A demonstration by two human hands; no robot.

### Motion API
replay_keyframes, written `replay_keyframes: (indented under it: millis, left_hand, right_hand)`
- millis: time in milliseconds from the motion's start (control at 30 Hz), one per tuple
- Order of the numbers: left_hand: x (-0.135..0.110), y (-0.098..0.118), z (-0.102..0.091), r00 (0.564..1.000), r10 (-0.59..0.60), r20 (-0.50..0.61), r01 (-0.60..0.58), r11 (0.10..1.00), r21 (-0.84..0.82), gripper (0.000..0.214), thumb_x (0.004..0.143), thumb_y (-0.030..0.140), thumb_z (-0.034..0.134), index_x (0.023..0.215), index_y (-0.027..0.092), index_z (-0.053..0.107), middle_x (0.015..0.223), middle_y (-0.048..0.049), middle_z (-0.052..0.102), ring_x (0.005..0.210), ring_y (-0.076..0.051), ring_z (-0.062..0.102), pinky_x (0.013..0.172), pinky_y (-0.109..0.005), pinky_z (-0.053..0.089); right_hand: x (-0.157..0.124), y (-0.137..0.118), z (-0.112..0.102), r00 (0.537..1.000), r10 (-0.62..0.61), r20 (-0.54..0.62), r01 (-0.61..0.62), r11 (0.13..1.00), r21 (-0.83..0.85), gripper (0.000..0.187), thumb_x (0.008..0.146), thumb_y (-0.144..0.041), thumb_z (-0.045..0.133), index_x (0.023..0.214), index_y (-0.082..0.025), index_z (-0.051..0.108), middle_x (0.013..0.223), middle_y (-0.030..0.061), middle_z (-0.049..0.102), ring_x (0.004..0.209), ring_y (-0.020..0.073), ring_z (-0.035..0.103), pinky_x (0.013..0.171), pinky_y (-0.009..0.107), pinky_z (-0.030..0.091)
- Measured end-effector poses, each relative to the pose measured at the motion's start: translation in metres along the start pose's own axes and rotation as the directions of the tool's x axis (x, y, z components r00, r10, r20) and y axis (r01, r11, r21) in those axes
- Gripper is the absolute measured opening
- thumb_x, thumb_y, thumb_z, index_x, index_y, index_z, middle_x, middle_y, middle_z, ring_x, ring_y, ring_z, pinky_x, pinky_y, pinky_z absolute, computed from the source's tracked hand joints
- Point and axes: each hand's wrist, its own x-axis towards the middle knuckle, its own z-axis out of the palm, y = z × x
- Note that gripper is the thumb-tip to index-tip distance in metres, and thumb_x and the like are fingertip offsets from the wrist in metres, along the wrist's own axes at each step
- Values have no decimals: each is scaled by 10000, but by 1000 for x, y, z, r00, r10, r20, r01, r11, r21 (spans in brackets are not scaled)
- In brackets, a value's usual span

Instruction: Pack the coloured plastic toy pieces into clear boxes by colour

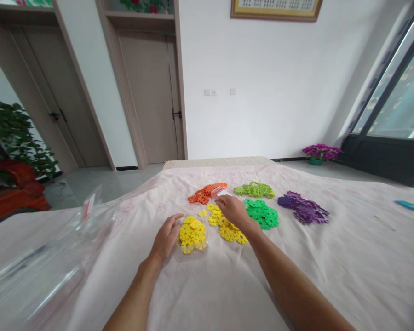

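Snowflake-shaped plastic pieces lie sorted by colour on a pale pink cloth (227,285). My left hand (166,238) curls against the left side of a clear bag (192,236) that holds yellow pieces. My right hand (233,210) rests on a loose yellow pile (227,226), fingers bent over the bag's red-striped top edge (218,190). What it grips is hard to make out. Orange pieces (203,194) lie just beyond my hands. Light green (255,189), bright green (262,214) and purple (303,209) piles lie to the right.
A large crumpled clear plastic bag (44,262) lies at the near left. A teal object (409,205) sits at the far right edge. Behind the table are doors, a leafy plant (10,138) and a pot of purple flowers (319,152) on the floor.
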Motion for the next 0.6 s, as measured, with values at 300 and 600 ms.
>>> replay_keyframes:
  millis: [300,600]
  left_hand:
    - [-2,-2,1,1000,-10,3,10,999,-31,409,864,330,434,1221,205,590,1225,-73,633,1135,-228,576,1008,-363,417]
    - [-2,-1,0,1000,-12,15,12,999,-43,413,867,340,434,1224,196,583,1270,-88,619,1163,-233,575,1034,-379,407]
  right_hand:
    - [-13,39,-16,931,242,273,-150,936,-318,361,840,-433,569,1016,-162,730,1073,168,703,967,292,665,711,326,463]
    - [-15,39,-12,928,239,287,-143,938,-317,427,735,-394,702,1104,-180,692,1098,158,700,991,310,666,720,351,499]
